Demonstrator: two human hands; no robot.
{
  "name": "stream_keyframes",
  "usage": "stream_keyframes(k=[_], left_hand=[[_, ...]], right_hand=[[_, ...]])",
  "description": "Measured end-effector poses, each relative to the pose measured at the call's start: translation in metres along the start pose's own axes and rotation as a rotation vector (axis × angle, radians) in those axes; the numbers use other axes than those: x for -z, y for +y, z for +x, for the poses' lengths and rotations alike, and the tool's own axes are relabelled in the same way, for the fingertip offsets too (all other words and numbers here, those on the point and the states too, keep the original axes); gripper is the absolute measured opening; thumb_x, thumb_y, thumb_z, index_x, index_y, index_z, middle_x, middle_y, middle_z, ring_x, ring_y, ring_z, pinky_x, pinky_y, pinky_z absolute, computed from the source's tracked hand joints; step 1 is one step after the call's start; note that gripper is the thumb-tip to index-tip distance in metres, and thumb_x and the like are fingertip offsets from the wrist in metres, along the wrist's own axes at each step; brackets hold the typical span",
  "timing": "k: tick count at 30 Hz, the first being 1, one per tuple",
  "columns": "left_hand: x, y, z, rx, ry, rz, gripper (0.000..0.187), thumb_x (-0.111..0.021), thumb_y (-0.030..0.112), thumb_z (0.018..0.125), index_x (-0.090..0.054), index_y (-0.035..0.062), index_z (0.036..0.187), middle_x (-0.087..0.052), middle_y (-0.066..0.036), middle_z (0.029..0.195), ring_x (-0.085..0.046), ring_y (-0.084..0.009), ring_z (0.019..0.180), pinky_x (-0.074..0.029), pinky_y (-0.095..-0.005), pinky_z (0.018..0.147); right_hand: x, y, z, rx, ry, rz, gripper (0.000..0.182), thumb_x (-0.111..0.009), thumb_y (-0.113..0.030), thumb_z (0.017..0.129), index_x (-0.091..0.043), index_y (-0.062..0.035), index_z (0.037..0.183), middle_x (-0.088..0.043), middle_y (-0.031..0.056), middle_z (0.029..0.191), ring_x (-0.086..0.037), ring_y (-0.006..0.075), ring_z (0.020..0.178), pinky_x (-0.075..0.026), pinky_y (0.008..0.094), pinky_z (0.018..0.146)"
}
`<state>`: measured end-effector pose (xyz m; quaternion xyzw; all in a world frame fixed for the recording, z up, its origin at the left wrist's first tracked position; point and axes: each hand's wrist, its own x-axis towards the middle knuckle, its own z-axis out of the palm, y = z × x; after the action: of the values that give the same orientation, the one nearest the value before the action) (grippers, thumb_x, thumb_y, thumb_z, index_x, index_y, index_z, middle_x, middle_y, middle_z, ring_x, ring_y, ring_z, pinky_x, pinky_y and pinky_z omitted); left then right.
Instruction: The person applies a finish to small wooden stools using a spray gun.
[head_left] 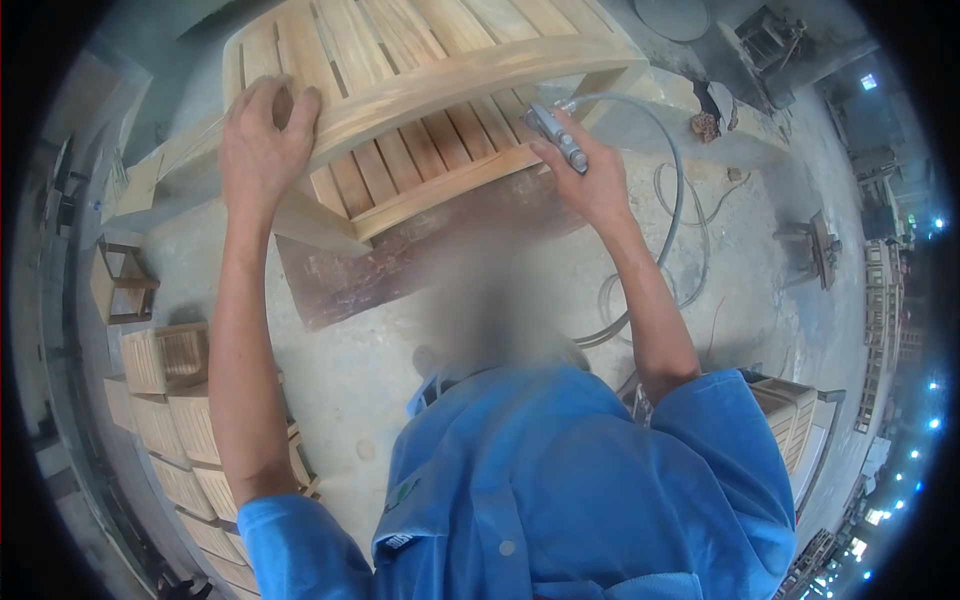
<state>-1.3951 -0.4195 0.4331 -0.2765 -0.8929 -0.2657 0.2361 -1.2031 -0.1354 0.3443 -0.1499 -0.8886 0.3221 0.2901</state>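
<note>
A slatted wooden table [440, 75] with a curved front edge and a lower slatted shelf [420, 150] stands before me. My left hand [265, 140] grips the left end of its top, fingers bent over the edge and thumb apart from them. In my right hand [590, 170] is a small silver air gun [557, 138], held just in front of the curved edge, near the table's right side. A grey air hose [672, 150] runs from the gun and loops down to the right. The palm hides part of the gun.
Under the table lies a worn reddish-brown sheet [350, 285] on the concrete floor [350, 400]. Stacked slatted wooden pieces [165, 420] line the left, with a small wooden frame [125, 283] beyond. A wooden stool [812, 245] stands at the right. More hose coils lie on the floor.
</note>
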Motion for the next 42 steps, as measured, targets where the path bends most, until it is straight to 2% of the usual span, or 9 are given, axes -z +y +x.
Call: stream_keyframes(k=[3, 12, 15, 18, 24, 27, 31, 34, 42], left_hand=[[-0.001, -0.003, -0.002, -0.005, 0.033, -0.007, 0.043, -0.063, 0.035, 0.085, -0.068, 0.0008, 0.11, -0.066, -0.019, 0.111, -0.062, -0.0366, 0.103, -0.049, -0.044, 0.089], [0.002, -0.01, 0.009, -0.018, 0.004, 0.051, 0.045, -0.063, 0.038, 0.087, -0.067, 0.0016, 0.113, -0.065, -0.02, 0.116, -0.061, -0.0375, 0.108, -0.047, -0.044, 0.093], [-0.002, -0.011, 0.012, -0.049, 0.018, 0.063, 0.046, -0.063, 0.038, 0.087, -0.067, 0.0011, 0.114, -0.065, -0.02, 0.118, -0.06, -0.0373, 0.109, -0.047, -0.0436, 0.094], [-0.007, -0.002, 0.004, -0.023, 0.01, 0.056, 0.047, -0.063, 0.038, 0.087, -0.066, 0.0001, 0.115, -0.064, -0.02, 0.119, -0.06, -0.037, 0.111, -0.046, -0.0428, 0.096], [-0.004, 0.04, 0.027, -0.107, -0.125, 0.024, 0.051, -0.065, 0.034, 0.089, -0.061, -0.0038, 0.123, -0.059, -0.025, 0.126, -0.054, -0.0391, 0.12, -0.042, -0.0426, 0.102], [-0.011, 0.05, 0.04, -0.198, -0.198, 0.051, 0.053, -0.064, 0.033, 0.091, -0.057, -0.005, 0.128, -0.053, -0.028, 0.134, -0.048, -0.0411, 0.128, -0.038, -0.0445, 0.107], [-0.028, 0.083, 0.04, -0.226, -0.306, 0.02, 0.055, -0.063, 0.031, 0.092, -0.053, -0.005, 0.133, -0.047, -0.028, 0.141, -0.043, -0.0414, 0.133, -0.034, -0.0454, 0.11], [-0.044, 0.117, 0.009, -0.12, -0.306, 0.028, 0.055, -0.062, 0.029, 0.093, -0.052, -0.005, 0.134, -0.046, -0.028, 0.142, -0.042, -0.041, 0.134, -0.033, -0.0451, 0.111], [-0.04, 0.096, 0.036, -0.092, -0.341, -0.019, 0.053, -0.058, 0.026, 0.093, -0.05, -0.0058, 0.135, -0.045, -0.028, 0.143, -0.041, -0.0403, 0.136, -0.033, -0.0454, 0.112]], right_hand=[[0.007, 0.001, -0.009, -0.042, -0.05, -0.021, 0.05, -0.073, -0.04, 0.086, -0.066, -0.0099, 0.126, -0.071, 0.0186, 0.081, -0.07, 0.0339, 0.075, -0.053, 0.0385, 0.069], [0.004, 0.011, -0.047, -0.087, -0.083, -0.082, 0.046, -0.073, -0.035, 0.086, -0.066, -0.0106, 0.125, -0.069, 0.0193, 0.076, -0.068, 0.0375, 0.069, -0.052, 0.0398, 0.063], [-0.001, 0.01, -0.019, -0.066, -0.034, -0.023, 0.046, -0.072, -0.037, 0.087, -0.066, -0.0109, 0.125, -0.071, 0.019, 0.081, -0.069, 0.0381, 0.075, -0.053, 0.0408, 0.067], [0.003, 0.006, 0.014, -0.127, -0.1, 0.041, 0.05, -0.073, -0.033, 0.087, -0.063, -0.005, 0.127, -0.071, 0.021, 0.107, -0.071, 0.0306, 0.098, -0.053, 0.0355, 0.083], [0.01, 0.026, 0.028, -0.185, 0.048, 0.174, 0.05, -0.071, -0.039, 0.087, -0.064, -0.01, 0.128, -0.071, 0.0184, 0.106, -0.071, 0.0312, 0.092, -0.053, 0.0355, 0.081], [0.007, 0.049, 0.033, -0.226, 0.103, 0.186, 0.057, -0.069, -0.051, 0.085, -0.064, -0.0128, 0.127, -0.071, 0.0211, 0.094, -0.068, 0.0393, 0.09, -0.053, 0.0457, 0.08], [0.009, 0.082, 0.039, -0.263, 0.2, 0.191, 0.052, -0.071, -0.044, 0.086, -0.065, -0.0125, 0.126, -0.072, 0.0184, 0.099, -0.069, 0.037, 0.088, -0.054, 0.0409, 0.078], [0.019, 0.117, 0.045, -0.285, 0.166, 0.221, 0.052, -0.069, -0.047, 0.086, -0.065, -0.0128, 0.125, -0.072, 0.0181, 0.095, -0.069, 0.0367, 0.086, -0.055, 0.043, 0.077], [-0.034, 0.092, 0.065, -0.358, 0.011, 0.345, 0.056, -0.068, -0.05, 0.086, -0.064, -0.0102, 0.126, -0.072, 0.0177, 0.092, -0.069, 0.0372, 0.083, -0.055, 0.0436, 0.075]])
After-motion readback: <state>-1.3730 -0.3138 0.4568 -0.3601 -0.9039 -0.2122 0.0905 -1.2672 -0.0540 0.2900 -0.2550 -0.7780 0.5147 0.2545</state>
